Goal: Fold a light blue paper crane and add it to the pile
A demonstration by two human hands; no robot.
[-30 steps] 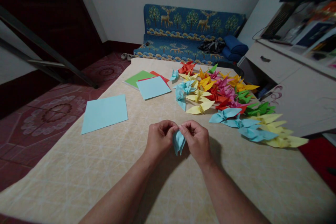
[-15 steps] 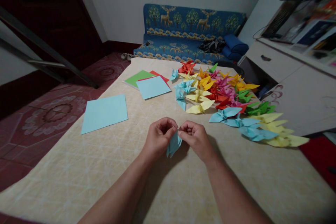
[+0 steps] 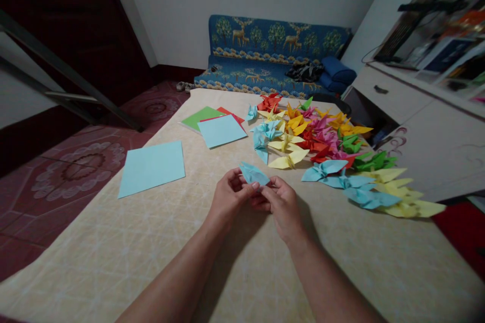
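Between my two hands, a little above the tablecloth, is a small piece of folded light-blue paper (image 3: 253, 173), its pointed end turned up and to the left. My left hand (image 3: 232, 193) pinches it from the left, thumb along the lower edge. From the right, my right hand (image 3: 279, 201) grips the lower right end, thumb in front and fingers behind. The thumbs nearly meet below the paper. Part of the folded paper is hidden by the fingers. Beyond my right hand lie yellow paper cranes (image 3: 290, 159) and light-blue paper cranes (image 3: 328, 169).
A light-blue paper sheet (image 3: 153, 167) lies left on the table (image 3: 151, 252). Farther back, another blue sheet (image 3: 222, 131) overlaps green (image 3: 202, 115) and red ones. Many coloured cranes (image 3: 322, 131) crowd the right back. A sofa (image 3: 261, 65) and a white cabinet (image 3: 428, 121) stand beyond.
The folded paper has turned from pointing down below my fingers to pointing up and left above them. My hands have shifted their grip around it. The camera view has tilted up slightly.
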